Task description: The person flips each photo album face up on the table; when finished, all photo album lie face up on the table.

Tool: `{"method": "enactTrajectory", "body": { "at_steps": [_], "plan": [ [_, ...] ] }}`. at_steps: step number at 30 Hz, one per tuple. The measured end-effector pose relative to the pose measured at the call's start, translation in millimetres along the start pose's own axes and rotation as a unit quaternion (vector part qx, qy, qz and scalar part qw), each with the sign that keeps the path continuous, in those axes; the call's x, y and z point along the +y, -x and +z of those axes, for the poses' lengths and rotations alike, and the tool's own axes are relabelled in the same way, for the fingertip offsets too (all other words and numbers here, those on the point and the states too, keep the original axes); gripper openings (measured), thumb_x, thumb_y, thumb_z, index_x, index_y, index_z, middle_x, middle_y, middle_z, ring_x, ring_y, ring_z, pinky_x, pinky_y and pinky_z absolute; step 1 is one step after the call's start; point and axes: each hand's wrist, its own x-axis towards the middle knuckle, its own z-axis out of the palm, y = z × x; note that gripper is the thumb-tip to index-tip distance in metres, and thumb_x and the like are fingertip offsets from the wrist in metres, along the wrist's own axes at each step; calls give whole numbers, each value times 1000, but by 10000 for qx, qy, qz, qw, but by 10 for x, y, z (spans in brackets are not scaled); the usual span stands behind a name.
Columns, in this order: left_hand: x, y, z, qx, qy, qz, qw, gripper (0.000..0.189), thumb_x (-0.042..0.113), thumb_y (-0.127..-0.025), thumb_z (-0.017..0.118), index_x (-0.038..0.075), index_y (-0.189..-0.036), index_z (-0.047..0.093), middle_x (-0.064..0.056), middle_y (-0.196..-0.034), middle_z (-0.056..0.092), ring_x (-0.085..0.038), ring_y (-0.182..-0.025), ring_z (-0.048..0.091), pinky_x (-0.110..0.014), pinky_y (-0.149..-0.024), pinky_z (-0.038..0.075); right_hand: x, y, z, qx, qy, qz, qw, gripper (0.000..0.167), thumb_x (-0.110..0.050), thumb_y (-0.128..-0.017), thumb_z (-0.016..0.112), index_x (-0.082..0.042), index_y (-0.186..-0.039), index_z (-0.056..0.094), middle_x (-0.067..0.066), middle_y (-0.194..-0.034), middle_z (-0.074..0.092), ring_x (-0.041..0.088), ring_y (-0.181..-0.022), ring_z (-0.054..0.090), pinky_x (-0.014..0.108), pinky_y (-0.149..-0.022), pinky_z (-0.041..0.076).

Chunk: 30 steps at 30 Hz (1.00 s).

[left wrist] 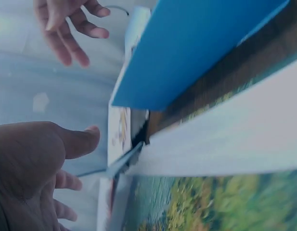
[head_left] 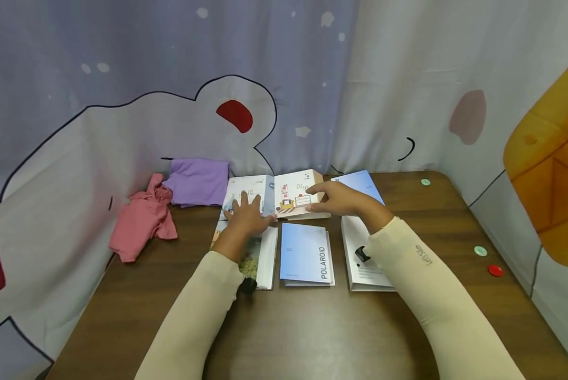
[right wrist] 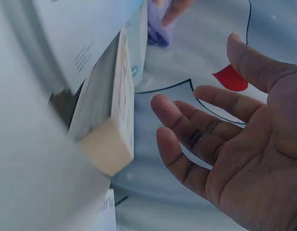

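A brown desk [head_left: 312, 327] sits inside cartoon-print curtains. My left hand [head_left: 247, 214] lies spread, fingers straight, on the left page of an open picture book [head_left: 291, 195] at the far edge; my right hand [head_left: 341, 199], fingers relaxed, hovers beside its right page. Just in front lies a Polaroid booklet [head_left: 306, 254].

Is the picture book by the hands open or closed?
Open. The book lies spread flat on the table, two pages showing.
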Motion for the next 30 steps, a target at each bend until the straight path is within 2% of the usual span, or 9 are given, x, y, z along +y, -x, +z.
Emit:
{"method": "enactTrajectory", "body": {
  "at_steps": [1, 4, 7, 14, 19, 22, 24, 27, 30],
  "plan": [
    [-42, -85, 23, 13, 55, -21, 10000, 90, 61, -106, 61, 15, -175, 26, -27, -183, 0, -59, -167, 7, -84, -128, 12, -18, -41, 11, -28, -100, -35, 9999, 63, -34, -107, 73, -4, -160, 55, 22, -159, 60, 39, -131, 70, 52, -108, 59],
    [-101, -185, 24, 26, 236, -89, 9997, 88, 57, -106, 62, 14, -174, 28, -27, -183, 2, -59, -167, 5, -83, -128, 12, -82, -171, 46, -86, -276, -158, 9995, 62, -35, -108, 72, -4, -159, 55, 19, -165, 55, 41, -140, 66, 53, -115, 56],
    [-144, -220, 14, 21, 456, -114, 9989, 86, 54, -104, 65, 13, -173, 32, -27, -183, 7, -57, -168, 4, -82, -129, 11, -131, -302, 98, -128, -449, -194, 9987, 62, -35, -108, 71, -3, -158, 55, 19, -166, 54, 41, -147, 59, 53, -121, 51],
    [-291, -391, 121, -110, 502, -8, 9987, 94, 56, -99, 72, 15, -173, 32, -27, -183, 10, -61, -166, 0, -84, -128, 6, -223, -551, 241, -248, -795, -8, 9965, 65, -37, -107, 72, -3, -159, 55, 22, -163, 55, 40, -150, 56, 51, -123, 49],
    [-340, -463, 143, -233, 381, 105, 9989, 97, 60, -97, 75, 19, -173, 33, -21, -183, 17, -63, -165, 1, -85, -127, 6, -267, -659, 390, -361, -815, 40, 9960, 68, -28, -101, 78, 0, -158, 54, 20, -166, 53, 41, -150, 56, 48, -124, 48],
    [-310, -411, 71, -269, 232, 207, 9992, 94, 58, -98, 76, 19, -173, 35, -19, -183, 21, -62, -166, 7, -86, -126, 12, -291, -701, 458, -364, -764, -10, 9964, 68, -25, -100, 80, 3, -157, 55, 20, -164, 56, 41, -148, 58, 47, -122, 50],
    [-275, -347, 1, -214, 114, 310, 9992, 90, 53, -98, 78, 18, -171, 39, -18, -180, 30, -59, -165, 17, -84, -126, 21, -299, -723, 491, -378, -717, 51, 9967, 68, -25, -100, 80, 2, -158, 55, 22, -160, 59, 40, -147, 59, 48, -122, 50],
    [-244, -299, -78, -101, -139, 551, 9983, 82, 46, -99, 80, 14, -167, 46, -20, -172, 45, -55, -159, 37, -75, -123, 38, -292, -756, 532, -367, -594, 209, 9973, 67, -23, -100, 81, -2, -159, 55, 22, -158, 61, 39, -148, 58, 50, -123, 49],
    [-242, -302, -107, -35, -237, 768, 9968, 80, 42, -98, 82, 11, -164, 51, -21, -167, 51, -51, -154, 47, -65, -122, 45, -287, -781, 565, -264, -419, 307, 9983, 68, -20, -98, 84, -6, -158, 57, 20, -160, 60, 37, -151, 55, 51, -126, 45]
  ]
}}
